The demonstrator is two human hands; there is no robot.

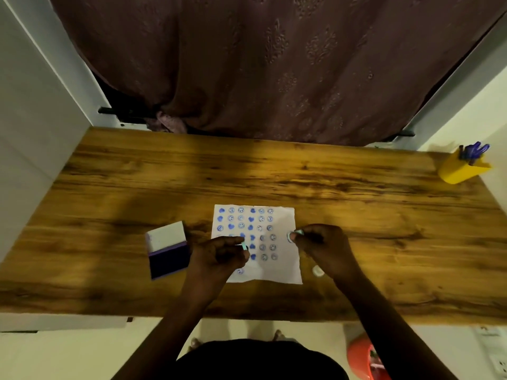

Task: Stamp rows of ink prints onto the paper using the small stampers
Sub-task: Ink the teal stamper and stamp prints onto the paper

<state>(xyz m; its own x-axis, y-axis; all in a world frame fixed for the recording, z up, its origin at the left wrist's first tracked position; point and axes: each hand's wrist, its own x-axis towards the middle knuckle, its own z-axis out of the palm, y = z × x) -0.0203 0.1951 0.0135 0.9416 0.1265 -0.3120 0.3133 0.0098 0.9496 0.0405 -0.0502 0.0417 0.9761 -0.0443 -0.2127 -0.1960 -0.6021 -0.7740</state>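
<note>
A white paper [282, 223] lies on the wooden table [274, 174], covered with rows of blue heart and smiley prints. My left hand [219, 256] is over the paper's lower left, pinching a small pale-green stamper [243, 246]. My right hand [323, 245] hovers at the paper's right edge and pinches another small pale-green stamper [293, 235], its round face turned left. An open ink pad [168, 249] with a dark purple pad and white lid sits left of the paper. A small white stamper or cap [317, 270] lies just right of the paper, by my right wrist.
A yellow cup [461, 171] holding blue pens stands at the table's far right corner. A dark patterned curtain [274, 64] hangs behind the table. White walls flank both sides. An orange object [362, 357] sits on the floor at lower right.
</note>
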